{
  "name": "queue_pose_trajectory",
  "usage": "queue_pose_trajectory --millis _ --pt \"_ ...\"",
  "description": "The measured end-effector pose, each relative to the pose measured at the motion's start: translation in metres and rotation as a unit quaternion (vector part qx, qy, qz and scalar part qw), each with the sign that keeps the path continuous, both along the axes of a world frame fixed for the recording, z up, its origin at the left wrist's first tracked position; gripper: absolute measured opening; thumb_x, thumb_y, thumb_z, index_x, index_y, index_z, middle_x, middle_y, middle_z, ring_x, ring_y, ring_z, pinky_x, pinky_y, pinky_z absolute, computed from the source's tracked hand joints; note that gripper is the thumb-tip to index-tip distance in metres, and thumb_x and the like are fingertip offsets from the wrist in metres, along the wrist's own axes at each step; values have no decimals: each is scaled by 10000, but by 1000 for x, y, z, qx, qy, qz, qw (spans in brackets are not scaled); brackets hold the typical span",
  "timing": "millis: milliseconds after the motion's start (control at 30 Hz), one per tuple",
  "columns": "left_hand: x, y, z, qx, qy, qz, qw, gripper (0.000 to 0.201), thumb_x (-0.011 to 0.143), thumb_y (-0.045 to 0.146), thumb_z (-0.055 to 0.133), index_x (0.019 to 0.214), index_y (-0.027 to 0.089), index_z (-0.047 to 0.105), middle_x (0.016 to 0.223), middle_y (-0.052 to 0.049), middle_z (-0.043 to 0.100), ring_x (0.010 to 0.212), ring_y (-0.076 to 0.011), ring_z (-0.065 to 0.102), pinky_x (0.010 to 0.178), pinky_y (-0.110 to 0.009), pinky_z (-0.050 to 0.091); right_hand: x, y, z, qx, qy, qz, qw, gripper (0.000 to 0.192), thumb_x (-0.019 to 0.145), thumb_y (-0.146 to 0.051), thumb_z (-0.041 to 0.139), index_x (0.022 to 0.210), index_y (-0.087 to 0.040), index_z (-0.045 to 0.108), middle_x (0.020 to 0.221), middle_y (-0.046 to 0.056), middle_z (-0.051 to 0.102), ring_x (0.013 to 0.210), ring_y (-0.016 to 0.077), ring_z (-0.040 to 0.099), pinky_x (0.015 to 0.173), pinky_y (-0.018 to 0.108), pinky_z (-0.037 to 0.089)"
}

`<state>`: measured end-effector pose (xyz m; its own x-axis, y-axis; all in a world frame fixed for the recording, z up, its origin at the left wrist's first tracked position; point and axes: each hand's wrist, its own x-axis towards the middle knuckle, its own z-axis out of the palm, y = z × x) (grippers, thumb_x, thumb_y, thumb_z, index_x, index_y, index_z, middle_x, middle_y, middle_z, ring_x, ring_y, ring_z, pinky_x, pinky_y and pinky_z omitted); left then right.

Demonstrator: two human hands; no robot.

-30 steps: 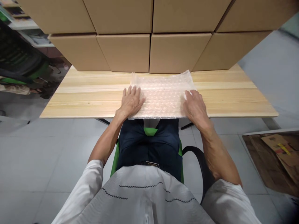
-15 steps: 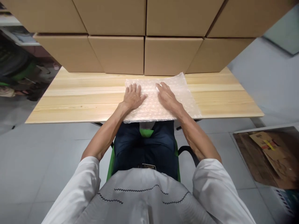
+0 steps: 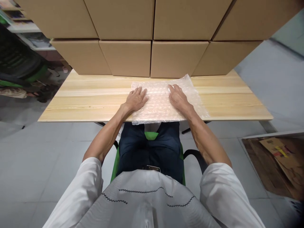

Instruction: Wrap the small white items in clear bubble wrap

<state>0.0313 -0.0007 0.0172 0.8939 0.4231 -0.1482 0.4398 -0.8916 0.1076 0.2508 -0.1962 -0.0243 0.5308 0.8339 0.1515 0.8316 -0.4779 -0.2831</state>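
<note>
Closed cardboard boxes (image 3: 128, 58) hide their contents; both flat, spread hands, left hand (image 3: 136, 99) and right hand (image 3: 178, 98), press the bubble wrap (image 3: 161, 103), the right having slid rightward since half a second ago.

We are seeing one bubble wrap sheet (image 3: 163, 101), two hands on it, and eight cardboard boxes (image 3: 174, 58) partly in view.

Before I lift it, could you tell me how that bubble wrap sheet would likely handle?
The bubble wrap sheet looks thin and clear, so it is probably very light and floppy. Its near edge overhangs the table, so it may slide off. Both hands, left and right, lie flat on it.
</note>
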Motion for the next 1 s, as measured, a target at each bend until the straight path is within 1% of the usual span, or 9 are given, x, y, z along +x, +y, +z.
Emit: queue_pose_trajectory --millis 100,200,300,433,567,667,733,867,1000 --pt "-8 8 -1 -8 -7 -26 1000 734 1246 491 282 1908 180 348 2018 -184 234 1887 -375 238 1514 -563 216 8 -4 7 -27 -4 -31 999 747 1161 -357 213 1809 -91 475 1727 302 565 1523 496 571 1246 677 526" --pt "-14 17 -2 -25 -23 -51 998 719 1241 485 290 1891 195 391 2009 -166 280 1882 -348 259 1509 -555 232 14 -7 15 -58 -2 -71 996 730 1169 -393 247 1779 -101 521 1679 316 601 1511 527 568 1237 690 510" --pt "-19 27 -3 -67 -27 -62 995 731 1224 465 302 1898 195 377 2017 -146 266 1893 -323 229 1523 -546 202 3 -5 20 -45 3 -42 998 700 1163 -416 335 1783 -146 512 1646 289 651 1496 537 583 1251 727 496" --pt "-22 40 -6 -119 -63 -54 989 741 1196 473 310 1886 218 399 2003 -104 312 1878 -312 285 1535 -570 189 -51 17 26 20 8 114 993 671 1109 -247 392 1758 -129 511 1659 258 657 1498 474 604 1290 718 506" --pt "-23 44 -9 -133 -104 -52 984 743 1173 480 344 1841 182 469 1957 -131 416 1839 -278 389 1527 -476 254 -114 42 37 9 17 158 987 653 1099 -169 384 1720 -53 547 1650 278 646 1495 435 613 1318 633 519" --pt "-24 43 -11 -110 -92 -64 988 739 1175 475 341 1825 154 486 1956 -156 408 1841 -291 386 1514 -478 285 -138 41 38 0 17 183 983 652 1107 -180 388 1710 -1 560 1679 290 636 1516 439 608 1339 602 510" --pt "-24 43 -13 -83 -70 -66 992 741 1180 438 334 1837 118 456 1976 -182 351 1859 -316 341 1516 -516 270 -141 33 32 7 20 208 978 671 1128 -222 394 1743 12 523 1749 301 595 1571 452 581 1366 629 483" --pt "-19 43 -18 -40 -49 -53 997 722 1197 387 336 1853 95 414 1994 -198 301 1869 -337 308 1512 -534 256 -125 20 18 31 48 259 964 715 1176 -320 340 1830 -43 420 1878 280 485 1714 462 473 1399 736 414" --pt "-13 41 -20 -20 -59 -39 997 697 1207 378 333 1841 104 431 1989 -194 321 1867 -338 311 1517 -538 236 -117 23 18 28 45 263 963 681 1160 -287 344 1787 -68 498 1810 267 574 1656 446 535 1369 701 455"
